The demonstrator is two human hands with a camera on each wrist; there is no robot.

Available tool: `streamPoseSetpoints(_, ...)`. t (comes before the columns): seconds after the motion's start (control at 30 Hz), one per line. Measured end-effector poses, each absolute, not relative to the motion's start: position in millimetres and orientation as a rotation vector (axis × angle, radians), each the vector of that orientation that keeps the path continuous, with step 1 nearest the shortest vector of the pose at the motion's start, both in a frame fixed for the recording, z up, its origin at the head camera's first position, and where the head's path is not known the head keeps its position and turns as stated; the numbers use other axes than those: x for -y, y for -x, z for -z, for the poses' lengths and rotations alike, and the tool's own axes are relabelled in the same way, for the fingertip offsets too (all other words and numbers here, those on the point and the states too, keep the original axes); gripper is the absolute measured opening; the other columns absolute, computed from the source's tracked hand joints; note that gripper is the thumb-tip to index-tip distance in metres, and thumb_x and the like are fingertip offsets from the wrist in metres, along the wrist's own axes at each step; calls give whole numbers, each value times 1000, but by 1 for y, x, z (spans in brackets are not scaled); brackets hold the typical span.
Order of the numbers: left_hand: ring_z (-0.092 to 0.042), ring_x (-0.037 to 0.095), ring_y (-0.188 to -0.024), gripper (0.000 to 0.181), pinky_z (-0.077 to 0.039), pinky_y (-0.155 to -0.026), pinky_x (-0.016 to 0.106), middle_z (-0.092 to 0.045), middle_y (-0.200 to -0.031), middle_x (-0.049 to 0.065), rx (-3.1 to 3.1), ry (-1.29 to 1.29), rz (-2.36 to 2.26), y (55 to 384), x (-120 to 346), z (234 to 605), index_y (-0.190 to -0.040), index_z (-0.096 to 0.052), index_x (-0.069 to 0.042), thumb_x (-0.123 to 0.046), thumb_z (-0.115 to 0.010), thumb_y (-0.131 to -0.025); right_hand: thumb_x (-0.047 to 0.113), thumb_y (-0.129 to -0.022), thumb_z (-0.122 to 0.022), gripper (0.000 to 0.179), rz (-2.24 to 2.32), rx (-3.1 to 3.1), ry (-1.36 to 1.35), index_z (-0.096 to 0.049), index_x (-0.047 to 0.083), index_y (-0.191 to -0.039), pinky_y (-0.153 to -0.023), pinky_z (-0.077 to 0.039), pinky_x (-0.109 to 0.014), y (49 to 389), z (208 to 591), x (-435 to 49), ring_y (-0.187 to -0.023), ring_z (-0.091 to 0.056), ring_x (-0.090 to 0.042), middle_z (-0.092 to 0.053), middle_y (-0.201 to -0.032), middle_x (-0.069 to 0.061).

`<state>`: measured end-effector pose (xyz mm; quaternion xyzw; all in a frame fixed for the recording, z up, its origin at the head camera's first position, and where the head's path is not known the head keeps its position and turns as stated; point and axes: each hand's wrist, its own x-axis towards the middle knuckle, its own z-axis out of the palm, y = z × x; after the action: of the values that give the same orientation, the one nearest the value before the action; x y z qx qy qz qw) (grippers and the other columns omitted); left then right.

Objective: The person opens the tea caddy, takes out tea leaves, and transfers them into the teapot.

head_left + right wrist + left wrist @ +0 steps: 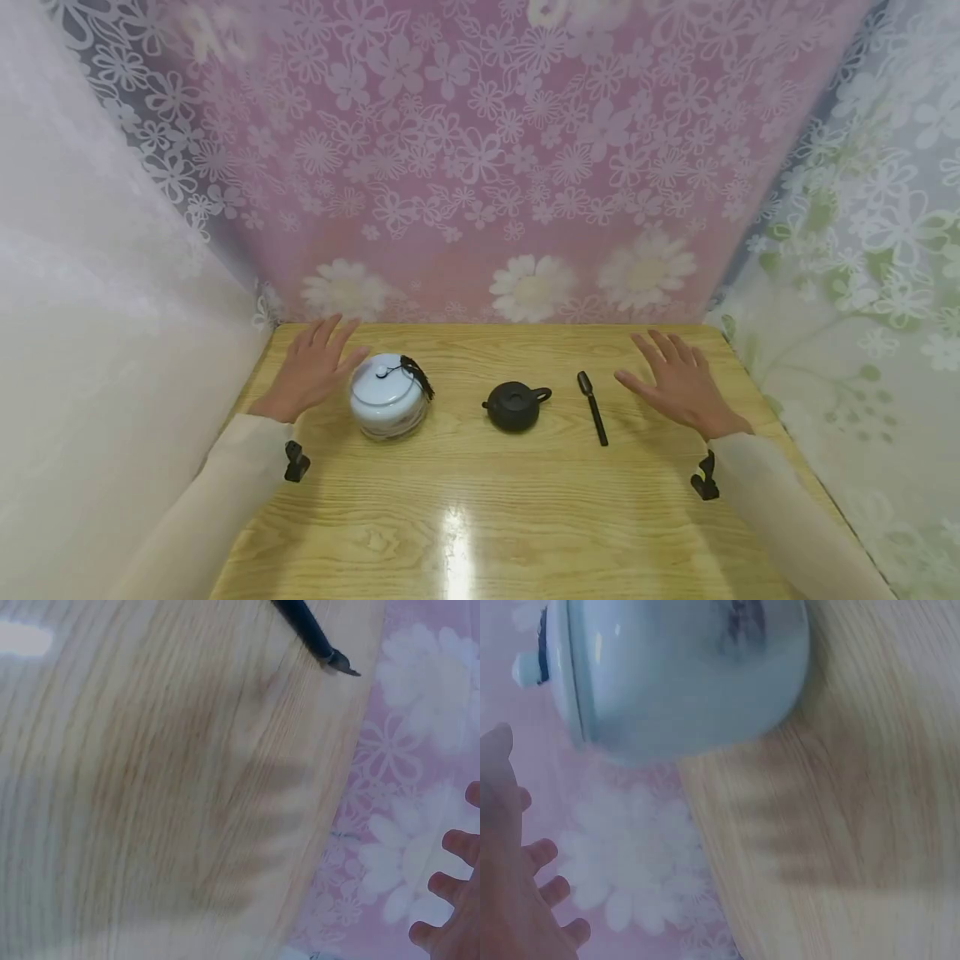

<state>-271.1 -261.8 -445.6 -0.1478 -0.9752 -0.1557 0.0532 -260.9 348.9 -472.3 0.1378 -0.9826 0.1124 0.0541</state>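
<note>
My left hand hovers with fingers spread just left of a pale blue lidded ceramic jar, its thumb close to the lid. A black tassel hangs from the lid's knob. In the left wrist view the jar fills the top, with the fingers at lower left. On the right, my right hand is held over the table, fingers spread and holding nothing. Nearest to it lies a slim black tea scoop, whose tip shows in the right wrist view.
Between the jar and the scoop sits a small black teapot, its handle turned right. Everything rests on a wooden table. Flowered cloth rises behind its back edge, with more cloth along both sides.
</note>
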Motion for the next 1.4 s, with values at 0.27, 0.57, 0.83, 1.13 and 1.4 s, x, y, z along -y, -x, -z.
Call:
streamPoseSetpoints(0.27, -16, 50, -165, 73, -15, -132, 75, -19, -180, 22, 2977, 518, 480, 278, 238, 441, -174, -29, -15, -57, -39, -117, 63, -108, -57, 90, -385, 2964, -506, -28, 10, -174, -127, -20, -80, 269, 469, -328, -161, -24, -56, -23, -178, -28)
streamPoseSetpoints(0.57, -18, 44, -167, 76, -28, -131, 71, -17, -181, 18, 2968, 651, 632, 277, 199, 430, -175, -26, -14, -55, -48, -115, 60, -108, -60, 87, -482, 2946, -579, -27, 15, -175, -126, -27, -79, 276, 468, -302, -162, -27, -51, -29, -177, -24)
streamPoseSetpoints(0.83, -17, 39, -169, 81, -35, -128, 70, -15, -183, 13, 2967, 721, 718, 273, 159, 428, -177, -20, -20, -58, -52, -113, 65, -108, -58, 87, -560, 2937, -625, -29, 17, -175, -128, -27, -75, 281, 468, -277, -162, -29, -47, -32, -177, -20)
streamPoseSetpoints(1.13, -17, 32, -170, 90, -31, -134, 61, -13, -184, 6, 2978, 781, 845, 270, 120, 434, -177, -18, -19, -63, -57, -109, 61, -107, -61, 84, -623, 2921, -691, -34, 16, -173, -125, -35, -74, 284, 474, -253, -160, -35, -46, -36, -175, -18)
streamPoseSetpoints(1.4, -19, 28, -170, 97, -32, -135, 57, -13, -185, 0, 2992, 791, 986, 267, 90, 453, -177, -16, -22, -63, -65, -105, 56, -109, -63, 75, -806, 2890, -747, -42, 17, -169, -123, -38, -74, 285, 486, -235, -157, -40, -45, -43, -171, -18)
